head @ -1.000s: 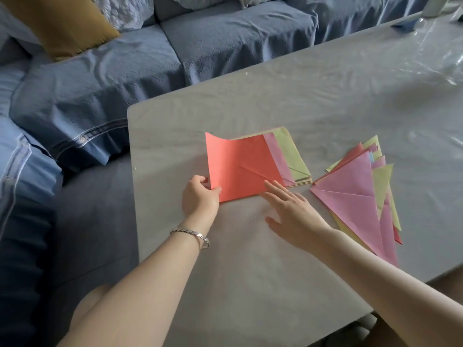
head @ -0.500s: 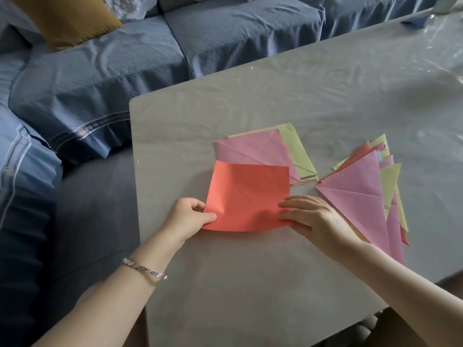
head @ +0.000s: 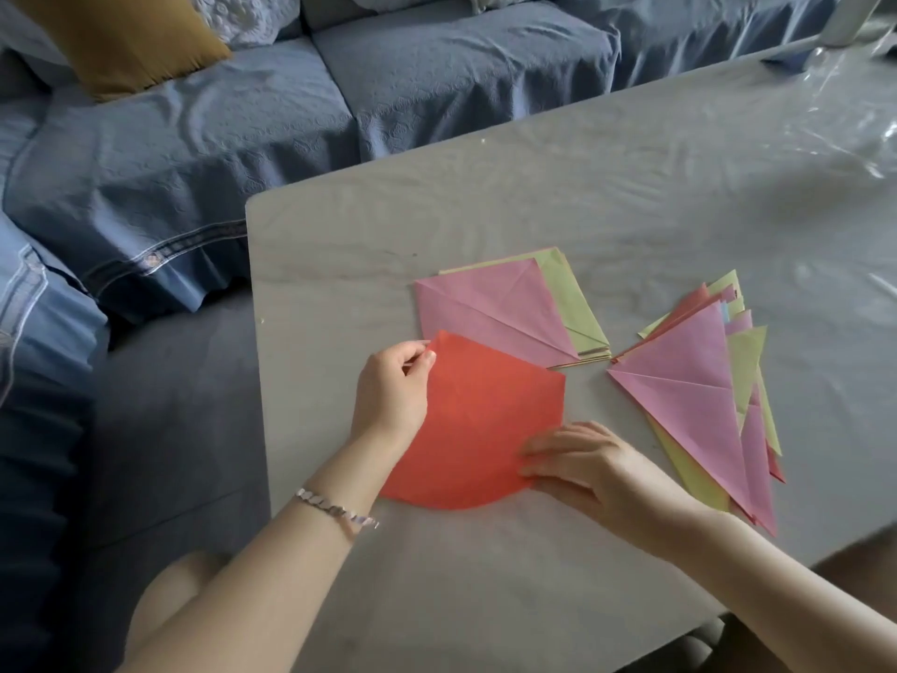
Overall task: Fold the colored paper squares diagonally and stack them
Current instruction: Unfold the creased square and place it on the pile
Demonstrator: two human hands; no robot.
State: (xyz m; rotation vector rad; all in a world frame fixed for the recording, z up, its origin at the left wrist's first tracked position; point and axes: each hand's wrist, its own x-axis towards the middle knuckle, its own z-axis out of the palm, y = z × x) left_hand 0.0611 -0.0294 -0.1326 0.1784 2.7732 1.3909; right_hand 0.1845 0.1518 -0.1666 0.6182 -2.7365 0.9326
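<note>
Since half a second ago you have lifted a left corner of the red-orange paper square [head: 485,420] and carried it toward the far side, so the sheet now bows in a curve instead of lying flat. Your left hand [head: 393,395] pinches that corner between thumb and fingertips. Your right hand [head: 587,459] presses the sheet's right part with straight fingers onto the grey worktop [head: 485,599], near its left edge. Just behind lies the stack of unfolded pink and green paper squares [head: 490,313]. The fanned pile of folded paper triangles [head: 689,395] sits toward the near right edge.
</note>
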